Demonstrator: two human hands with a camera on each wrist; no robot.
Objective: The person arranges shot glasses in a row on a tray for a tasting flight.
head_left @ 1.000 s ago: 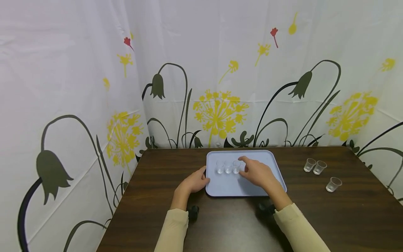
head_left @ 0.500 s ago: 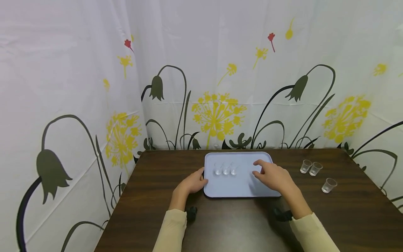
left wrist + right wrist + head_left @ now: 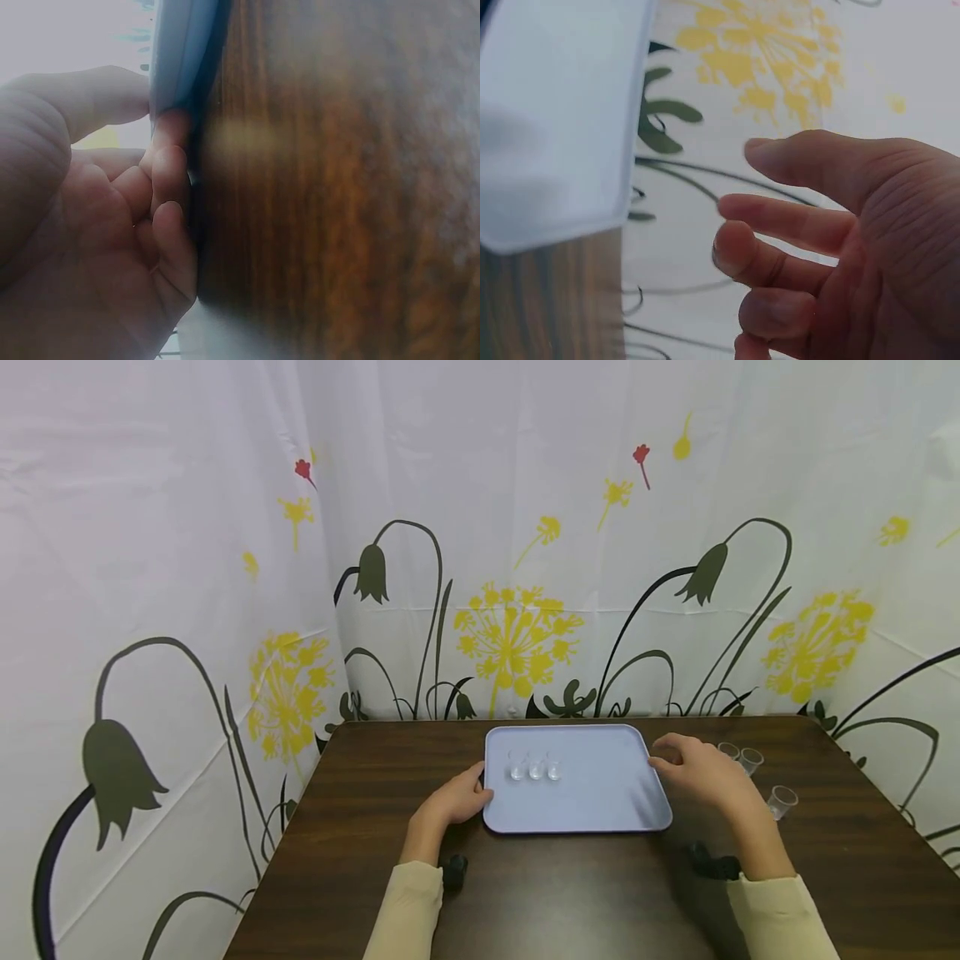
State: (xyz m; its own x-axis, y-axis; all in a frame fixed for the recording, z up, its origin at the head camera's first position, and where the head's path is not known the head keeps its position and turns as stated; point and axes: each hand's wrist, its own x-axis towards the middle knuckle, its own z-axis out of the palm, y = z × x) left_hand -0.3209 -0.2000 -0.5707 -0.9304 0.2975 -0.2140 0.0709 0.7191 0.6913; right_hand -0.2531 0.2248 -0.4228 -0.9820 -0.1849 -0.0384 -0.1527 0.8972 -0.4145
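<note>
Light-blue tray (image 3: pixel 600 785): frame centre, on table (image 3: pixel 555 893).
Left hand (image 3: pixel 453 797): clamped on tray's left rim.
Right hand (image 3: pixel 703 768): thumb and fingers apart, beside tray.
Clear tray cups (image 3: pixel 536 771): three, tray's left half.
Table cups (image 3: pixel 783 798): three, frame right.

in front of you there is a white curtain (image 3: pixel 450 452), printed with yellow, red and dark green flowers; it hangs behind your dark brown, wood-grained surface (image 3: pixel 555 893).

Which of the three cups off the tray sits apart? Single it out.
The front-right cup: it sits alone, closer to the camera, while the other two cups pair up farther back, partly hidden by the right hand.
</note>
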